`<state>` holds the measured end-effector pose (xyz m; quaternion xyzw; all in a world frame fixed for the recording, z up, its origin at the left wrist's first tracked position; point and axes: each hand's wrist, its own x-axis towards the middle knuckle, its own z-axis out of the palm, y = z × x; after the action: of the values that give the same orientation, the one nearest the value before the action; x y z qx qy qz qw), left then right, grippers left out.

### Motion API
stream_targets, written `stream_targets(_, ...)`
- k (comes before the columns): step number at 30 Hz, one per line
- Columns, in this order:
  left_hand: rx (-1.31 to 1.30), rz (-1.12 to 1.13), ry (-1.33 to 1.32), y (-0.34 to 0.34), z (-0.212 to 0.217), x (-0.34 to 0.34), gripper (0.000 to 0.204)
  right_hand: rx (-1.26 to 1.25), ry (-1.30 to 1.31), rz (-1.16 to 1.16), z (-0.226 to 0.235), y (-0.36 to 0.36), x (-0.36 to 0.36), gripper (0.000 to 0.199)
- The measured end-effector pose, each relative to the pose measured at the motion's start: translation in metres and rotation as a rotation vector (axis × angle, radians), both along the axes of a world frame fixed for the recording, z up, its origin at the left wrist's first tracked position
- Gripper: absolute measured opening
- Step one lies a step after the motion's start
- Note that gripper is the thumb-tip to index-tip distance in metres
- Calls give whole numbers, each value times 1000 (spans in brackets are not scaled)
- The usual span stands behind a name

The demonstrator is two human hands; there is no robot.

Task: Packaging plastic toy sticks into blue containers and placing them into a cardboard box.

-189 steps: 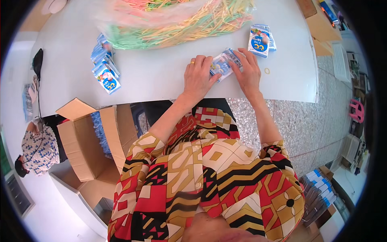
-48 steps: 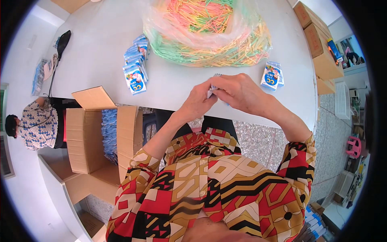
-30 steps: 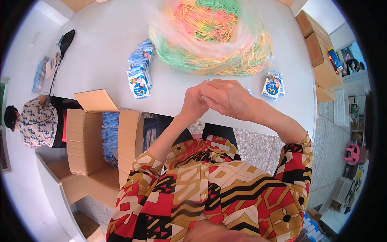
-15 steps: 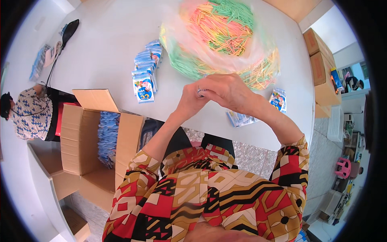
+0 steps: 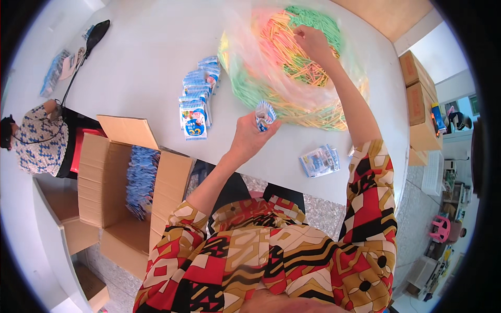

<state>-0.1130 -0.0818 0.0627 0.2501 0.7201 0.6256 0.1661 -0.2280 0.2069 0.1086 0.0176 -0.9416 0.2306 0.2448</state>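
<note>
Half a second ago both hands were together; now the right hand [image 5: 311,40] has reached far up into the pile of colored sticks [image 5: 292,68], pinching some, while the left hand [image 5: 249,136] holds the little open packet [image 5: 265,113] just above the table [image 5: 141,62]

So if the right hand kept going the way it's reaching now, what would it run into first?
The right hand reaches away across the table into the heap of coloured sticks lying in clear plastic. Its fingers already seem to touch the orange and green sticks, so it would likely meet those first; depth is hard to judge.
</note>
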Motion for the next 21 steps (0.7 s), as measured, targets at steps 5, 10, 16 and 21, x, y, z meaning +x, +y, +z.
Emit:
stream_targets(5,44,-1,-14,1,1,5,26,246,-73,-104,-18,15,-31,17)
stream_targets(10,31,-16,-14,2,-5,7,26,466,-23,-80,-28,8,-46,19)
stream_targets(16,54,-33,-18,3,-9,10,25,461,-246,-188,-21,-12,-52,15)
stream_targets(21,32,-22,22,2,-7,11,26,471,-199,-175,-17,-20,-48,16)
